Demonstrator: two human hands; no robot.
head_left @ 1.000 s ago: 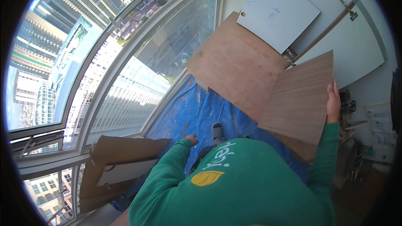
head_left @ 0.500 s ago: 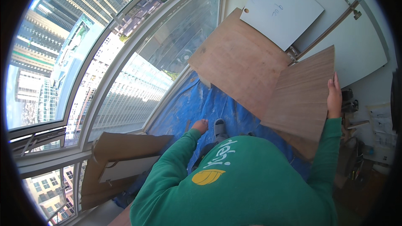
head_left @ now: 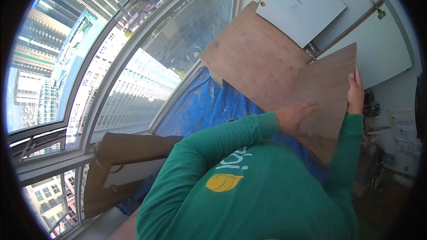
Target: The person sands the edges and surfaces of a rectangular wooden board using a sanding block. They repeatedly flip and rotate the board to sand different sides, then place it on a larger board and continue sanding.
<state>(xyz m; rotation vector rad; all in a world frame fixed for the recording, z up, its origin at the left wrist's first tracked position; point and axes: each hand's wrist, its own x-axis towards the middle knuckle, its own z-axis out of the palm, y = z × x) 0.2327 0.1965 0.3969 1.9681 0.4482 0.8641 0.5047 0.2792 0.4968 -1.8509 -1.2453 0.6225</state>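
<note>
A brown wood-grain board (head_left: 327, 86) stands tilted in front of me at the right. My right hand (head_left: 355, 94) grips its right edge, thumb on the near face and the other fingers hidden behind. With fingers stretched out, my left hand (head_left: 297, 116) lies against or just over the board's face near its lower left side; whether it touches I cannot tell. Behind the board is a larger plain plywood sheet (head_left: 253, 58), its surface marked with a few small stains.
A white panel (head_left: 300, 9) with round hinge holes leans on the far wall, beside a white door panel (head_left: 373, 49). Blue sheeting (head_left: 187, 106) covers the floor. Tall windows (head_left: 147, 75) line the left, with cardboard-wrapped panels (head_left: 129, 160) below. Tools and clutter (head_left: 378, 164) lie at the right.
My left hand has swung from low over the blue sheeting rightward to the board's face, its fingers now stretched out. My right hand keeps hold of the board's edge.
</note>
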